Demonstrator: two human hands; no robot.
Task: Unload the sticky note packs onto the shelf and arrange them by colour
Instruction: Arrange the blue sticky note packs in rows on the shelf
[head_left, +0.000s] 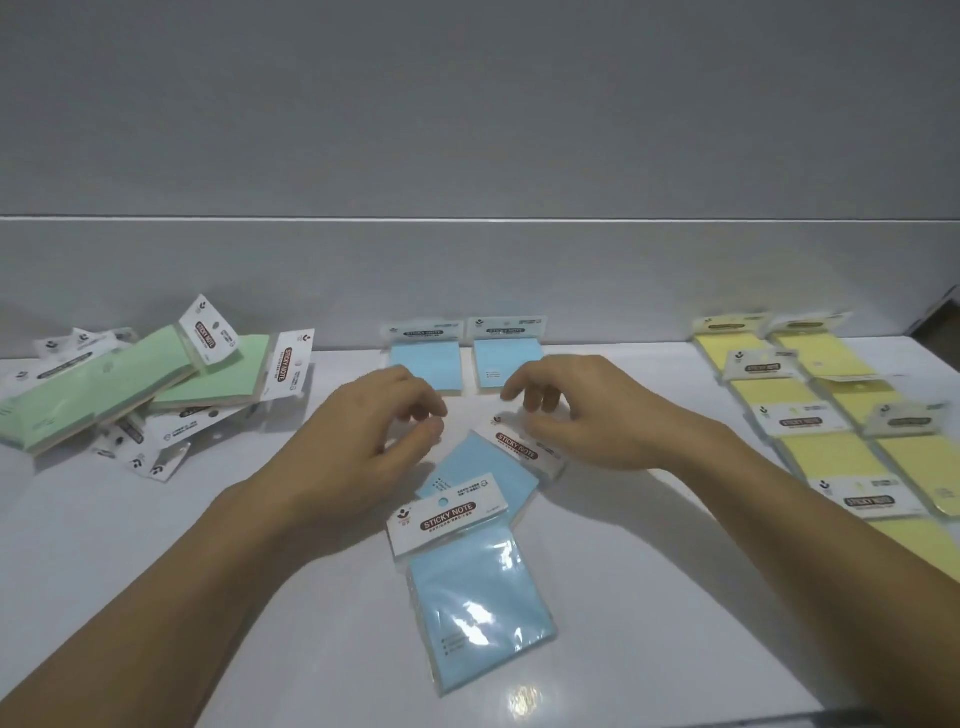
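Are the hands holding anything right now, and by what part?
Nothing clearly held: left hand and right hand hover loosely curled over the tilted blue pack.

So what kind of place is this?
Likely a shop or stockroom shelf: a glossy white shelf top below a plain grey wall, with carded green sticky note packs, blue packs and yellow packs.

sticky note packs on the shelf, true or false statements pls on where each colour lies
1. The green packs lie in a loose heap on the left. True.
2. The yellow packs lie in the middle. False: they lie in rows on the right.
3. The two rear blue packs lie side by side. True.
4. The nearest blue pack lies apart from every other. False: its header overlaps the tilted blue pack.
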